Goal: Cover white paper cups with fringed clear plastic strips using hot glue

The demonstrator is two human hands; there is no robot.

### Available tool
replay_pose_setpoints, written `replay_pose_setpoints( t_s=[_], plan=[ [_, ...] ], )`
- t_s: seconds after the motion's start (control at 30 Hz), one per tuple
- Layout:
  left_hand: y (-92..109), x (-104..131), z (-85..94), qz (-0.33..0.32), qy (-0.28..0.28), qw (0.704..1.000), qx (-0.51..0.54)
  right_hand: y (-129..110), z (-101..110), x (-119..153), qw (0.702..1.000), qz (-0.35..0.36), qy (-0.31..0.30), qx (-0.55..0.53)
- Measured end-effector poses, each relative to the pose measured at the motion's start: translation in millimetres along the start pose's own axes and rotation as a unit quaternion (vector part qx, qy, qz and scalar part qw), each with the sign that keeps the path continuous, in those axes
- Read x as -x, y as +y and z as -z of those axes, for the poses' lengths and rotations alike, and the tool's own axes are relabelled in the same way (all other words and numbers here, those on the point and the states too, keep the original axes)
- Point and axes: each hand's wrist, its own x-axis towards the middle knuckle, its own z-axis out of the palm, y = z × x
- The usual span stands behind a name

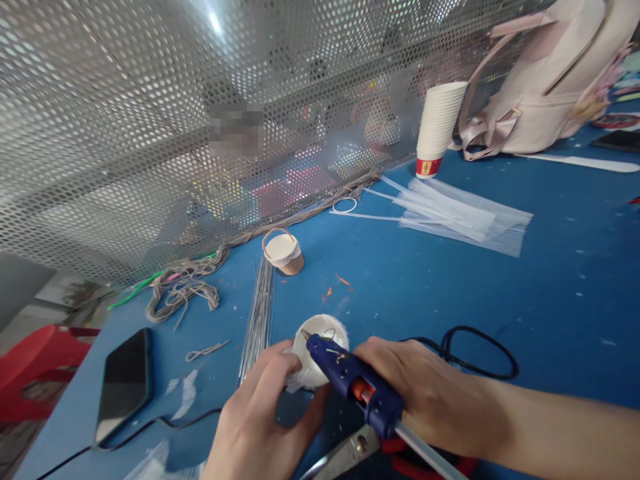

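Note:
My left hand point(265, 407) is closed on a small white paper cup point(327, 323), its open mouth turned up toward me. Fabric or paper bunches along the cup's near left edge. In my right hand point(415, 380) is a dark blue hot glue gun point(350, 373) with a clear glue stick point(427, 450) coming out of its back. The gun's metal nozzle points at the inside of the cup's left rim; I cannot tell whether it touches. Below the gun lie scissors point(350, 453) with red handles, partly covered.
A small basket point(284, 253) with a handle stands beyond the cup, beside a bundle of wires point(259, 313). Stacked paper cups point(440, 127), white strips point(460, 217), cord point(185, 287), a phone point(125, 373) and a pink backpack point(535, 100) are around. A perforated metal screen point(150, 133) borders the table.

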Motion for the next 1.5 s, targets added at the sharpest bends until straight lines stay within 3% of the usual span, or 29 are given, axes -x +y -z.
replay_pose_setpoints(
  t_s=[0.77, 1.07, 1.5],
  plan=[
    [1.4, 2.1, -2.5, 0.019, 0.011, 1.000, 0.008, 0.1, 0.6, 0.7, 1.000, 0.023, -0.001, 0.012],
    [2.0, -0.4, 0.9, -0.008, 0.001, 1.000, -0.007, 3.1, 2.2, 0.8, 1.000, 0.022, -0.014, 0.011],
    [4.5, 0.9, -1.7, 0.027, 0.013, 1.000, 0.008, 2.1, 6.6, -0.9, 0.999, 0.009, -0.033, 0.002]
  ],
)
